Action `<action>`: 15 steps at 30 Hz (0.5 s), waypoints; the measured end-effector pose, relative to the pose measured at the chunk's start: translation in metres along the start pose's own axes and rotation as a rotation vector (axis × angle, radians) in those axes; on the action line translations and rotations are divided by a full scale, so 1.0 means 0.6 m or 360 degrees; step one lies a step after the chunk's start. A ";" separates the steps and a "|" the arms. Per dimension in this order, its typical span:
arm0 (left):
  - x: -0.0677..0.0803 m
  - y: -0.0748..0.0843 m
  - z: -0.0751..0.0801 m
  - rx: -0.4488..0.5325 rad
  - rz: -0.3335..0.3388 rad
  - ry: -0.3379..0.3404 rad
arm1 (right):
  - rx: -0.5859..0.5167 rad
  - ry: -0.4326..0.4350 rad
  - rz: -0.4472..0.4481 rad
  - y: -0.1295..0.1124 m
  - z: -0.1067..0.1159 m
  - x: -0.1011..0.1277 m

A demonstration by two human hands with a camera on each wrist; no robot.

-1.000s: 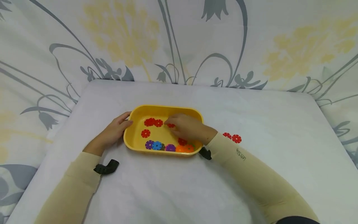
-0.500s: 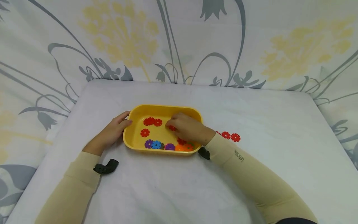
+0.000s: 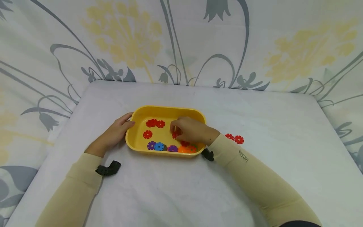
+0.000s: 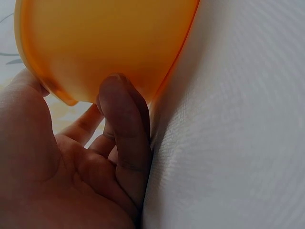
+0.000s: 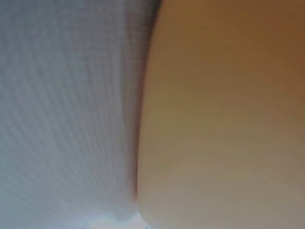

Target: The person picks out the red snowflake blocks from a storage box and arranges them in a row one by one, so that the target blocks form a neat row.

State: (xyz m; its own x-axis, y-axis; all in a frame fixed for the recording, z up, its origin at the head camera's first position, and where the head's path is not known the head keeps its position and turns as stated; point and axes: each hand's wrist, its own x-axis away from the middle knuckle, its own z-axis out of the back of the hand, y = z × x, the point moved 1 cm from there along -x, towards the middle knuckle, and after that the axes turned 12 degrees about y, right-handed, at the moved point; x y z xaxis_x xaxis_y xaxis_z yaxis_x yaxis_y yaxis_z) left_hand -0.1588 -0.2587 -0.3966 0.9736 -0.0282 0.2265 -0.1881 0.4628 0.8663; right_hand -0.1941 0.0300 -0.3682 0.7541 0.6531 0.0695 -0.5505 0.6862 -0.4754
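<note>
A yellow plastic tray (image 3: 161,107) lies on the white cloth. My left hand (image 3: 117,131) grips its left end, the thumb over the rim; the left wrist view shows the fingers (image 4: 121,109) against the tray's outer wall. Inside the tray, my right hand (image 3: 191,129) pinches a red flower-shaped disc (image 3: 175,135) between curled index finger and thumb. More red discs (image 3: 160,124) lie to its left. Along the near wall are a purple disc (image 3: 151,145), a blue disc (image 3: 159,146) and orange discs (image 3: 187,149). The right wrist view shows only the tray's wall (image 5: 224,114) and cloth, the hand hidden.
Loose red discs (image 3: 239,139) lie on the cloth right of the tray, partly behind the right forearm. Floral fabric (image 3: 181,41) hangs behind and at the sides of the white surface (image 3: 158,189). A black device (image 3: 108,168) sits at the left wrist.
My right hand has shifted slightly right inside the tray, and the red disc at its fingertips has moved toward the near side. The left hand and the tray stay in place.
</note>
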 end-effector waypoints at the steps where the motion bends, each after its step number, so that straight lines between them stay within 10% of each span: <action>1: 0.000 0.000 0.000 -0.0006 0.0007 -0.0002 | -0.0009 -0.0015 0.0000 0.001 0.000 0.000; 15: -0.004 0.000 0.002 0.0014 -0.0001 -0.0023 | 0.0080 -0.0022 -0.0121 -0.001 0.006 -0.002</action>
State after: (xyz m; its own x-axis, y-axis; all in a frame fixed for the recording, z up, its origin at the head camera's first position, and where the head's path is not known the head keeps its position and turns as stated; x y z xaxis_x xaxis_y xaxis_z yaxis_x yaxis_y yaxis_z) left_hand -0.1615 -0.2598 -0.3968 0.9718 -0.0414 0.2320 -0.1884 0.4552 0.8702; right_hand -0.1960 0.0301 -0.3652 0.7896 0.6026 0.1158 -0.5094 0.7490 -0.4237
